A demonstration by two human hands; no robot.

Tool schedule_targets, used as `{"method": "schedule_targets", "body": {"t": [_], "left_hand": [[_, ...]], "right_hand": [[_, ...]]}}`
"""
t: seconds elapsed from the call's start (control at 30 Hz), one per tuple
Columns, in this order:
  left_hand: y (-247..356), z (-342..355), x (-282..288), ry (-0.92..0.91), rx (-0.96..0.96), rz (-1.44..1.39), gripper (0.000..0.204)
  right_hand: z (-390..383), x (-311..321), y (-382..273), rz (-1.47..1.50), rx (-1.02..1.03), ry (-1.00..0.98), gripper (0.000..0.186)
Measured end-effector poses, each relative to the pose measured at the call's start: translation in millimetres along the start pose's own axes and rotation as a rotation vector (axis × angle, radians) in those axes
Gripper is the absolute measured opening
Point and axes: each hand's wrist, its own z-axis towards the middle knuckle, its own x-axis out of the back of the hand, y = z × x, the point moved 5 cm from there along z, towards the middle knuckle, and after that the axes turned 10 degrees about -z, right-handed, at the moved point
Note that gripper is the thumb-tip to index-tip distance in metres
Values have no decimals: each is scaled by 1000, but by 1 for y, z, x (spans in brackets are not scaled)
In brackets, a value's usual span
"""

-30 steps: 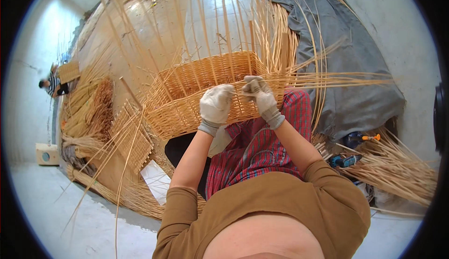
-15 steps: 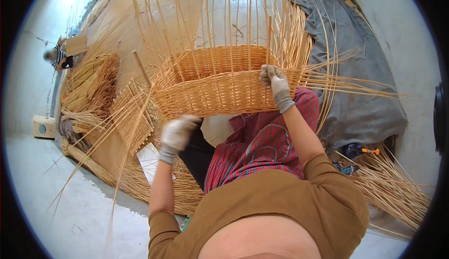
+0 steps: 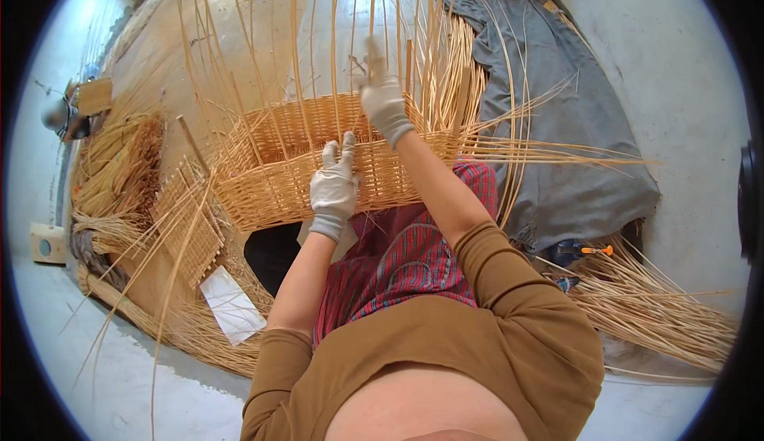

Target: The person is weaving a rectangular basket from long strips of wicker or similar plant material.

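Observation:
A rectangular wicker basket rests across my lap, its walls woven from tan strands. Tall upright stakes rise from its walls, and long loose strands stick out past its right end. My left hand, in a pale glove, grips the middle of the near wall, with a thumb and finger at the rim on either side of a stake. Above the basket, my gloved right hand is raised beside the upright stakes. Its fingers are smeared by motion, so what they hold, if anything, does not show.
Bundles of tan rods lie at the lower right and on the left. A grey cloth spreads to the right, near an orange-and-blue tool. A flat woven panel and white sheet lie left. Another person is far left.
My left hand has come up from below the basket onto its near wall. My right hand has left the right part of the rim and moved left and up. The view has shifted.

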Motion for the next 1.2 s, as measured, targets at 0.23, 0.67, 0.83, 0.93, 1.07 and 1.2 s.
{"method": "schedule_targets", "body": {"t": [0.23, 0.67, 0.83, 0.93, 1.07, 1.2], "left_hand": [[36, 19, 2, 338, -372, 167, 80], [98, 50, -59, -132, -132, -11, 70], [16, -6, -25, 162, -292, -1166, 44], [-119, -45, 17, 696, 136, -1332, 23], [-212, -69, 76, 1197, -149, -1630, 23], [-224, -74, 86, 1083, 128, -1334, 23]], "right_hand": [[-79, 115, 54, 142, -73, 269, 14], [-152, 247, 87, -66, -44, 417, 44], [-168, 184, 67, -291, -39, 466, 25], [-160, 62, 28, 9, -139, 10, 22], [-195, -87, -36, 55, -187, -759, 20], [-225, -176, -107, 128, 202, -1122, 22]]}}
